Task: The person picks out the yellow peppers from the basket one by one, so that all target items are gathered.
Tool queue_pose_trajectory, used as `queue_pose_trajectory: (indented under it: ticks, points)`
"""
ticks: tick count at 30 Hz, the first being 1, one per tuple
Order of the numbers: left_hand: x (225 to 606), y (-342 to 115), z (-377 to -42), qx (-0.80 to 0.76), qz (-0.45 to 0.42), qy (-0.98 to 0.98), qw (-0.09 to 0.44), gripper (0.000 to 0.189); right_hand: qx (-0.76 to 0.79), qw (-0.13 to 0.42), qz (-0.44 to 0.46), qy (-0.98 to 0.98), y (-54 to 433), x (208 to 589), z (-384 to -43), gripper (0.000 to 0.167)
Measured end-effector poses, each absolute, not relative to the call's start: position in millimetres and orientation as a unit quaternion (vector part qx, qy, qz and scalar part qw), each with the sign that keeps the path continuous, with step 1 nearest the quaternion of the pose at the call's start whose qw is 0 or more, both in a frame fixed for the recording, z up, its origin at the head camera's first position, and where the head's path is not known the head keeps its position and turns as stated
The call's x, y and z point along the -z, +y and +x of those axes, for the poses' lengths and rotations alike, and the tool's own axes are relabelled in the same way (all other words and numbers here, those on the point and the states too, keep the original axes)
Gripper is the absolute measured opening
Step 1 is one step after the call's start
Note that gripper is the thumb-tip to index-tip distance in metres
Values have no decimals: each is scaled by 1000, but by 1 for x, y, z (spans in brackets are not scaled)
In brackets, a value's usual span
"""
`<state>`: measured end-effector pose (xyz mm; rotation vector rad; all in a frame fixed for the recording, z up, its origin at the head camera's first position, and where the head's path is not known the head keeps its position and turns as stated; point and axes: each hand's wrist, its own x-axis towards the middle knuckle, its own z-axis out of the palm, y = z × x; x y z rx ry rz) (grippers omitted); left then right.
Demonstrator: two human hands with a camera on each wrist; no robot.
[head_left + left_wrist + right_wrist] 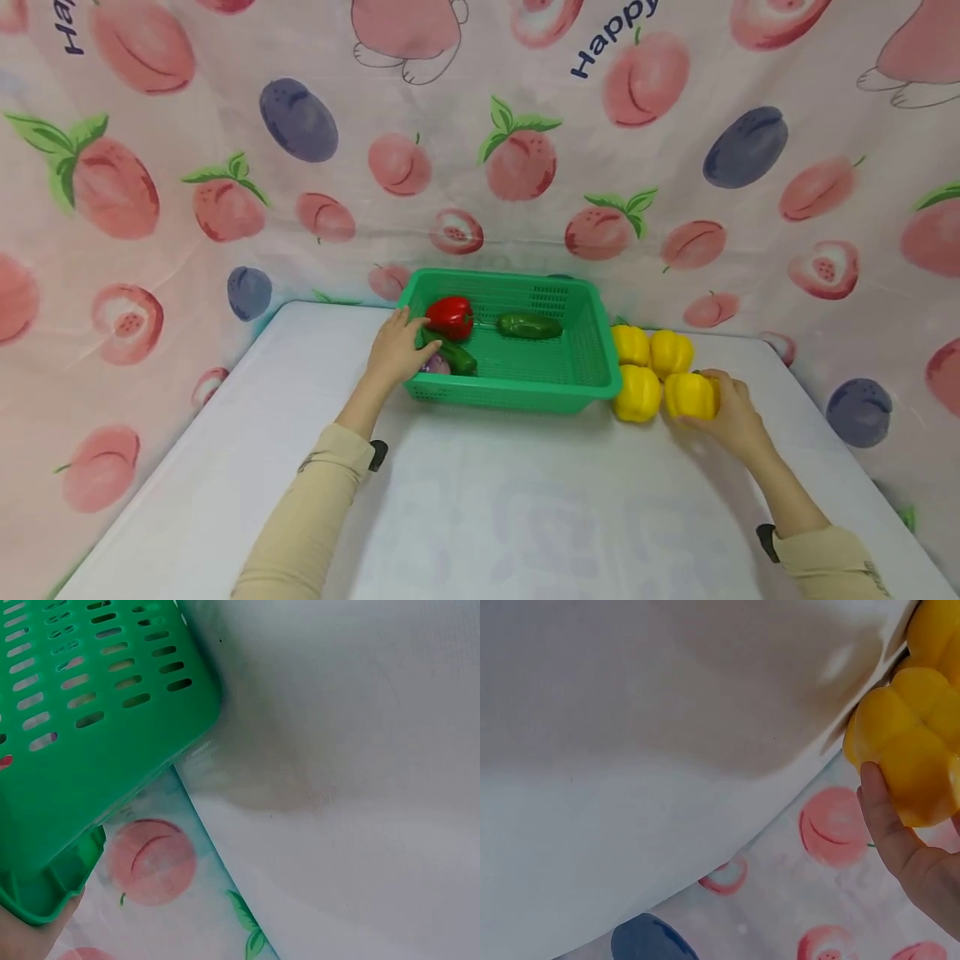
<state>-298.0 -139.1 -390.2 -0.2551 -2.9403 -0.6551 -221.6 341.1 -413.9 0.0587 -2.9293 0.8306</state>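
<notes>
A green plastic basket (517, 394) stands on the white table. My left hand (397, 348) grips its left rim; in the left wrist view only a bit of that hand (30, 935) shows below the rim. Inside lie a red bell pepper (448, 318), a dark green cucumber-like vegetable (529, 326), another long green vegetable (456, 357) and a purple item (436, 364), partly hidden. To the basket's right, my right hand (738, 417) holds a yellow bell pepper (688, 396) between thumb and fingers. The right wrist view shows its fingers (885, 817) against the yellow pepper (915, 761).
Three more yellow bell peppers (637, 393) sit close together between the basket's right wall and the held one. A fruit-print cloth (480, 225) hangs behind and beside the table (525, 500). The basket is near the table's back edge.
</notes>
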Motion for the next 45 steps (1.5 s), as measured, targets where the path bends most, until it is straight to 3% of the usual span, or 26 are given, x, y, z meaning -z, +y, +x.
queue_pose_trajectory:
  ticks: [45]
  points:
    - [392, -141, -298, 215, -90, -970, 67, 56, -237, -35, 58, -969, 326, 414, -244, 86]
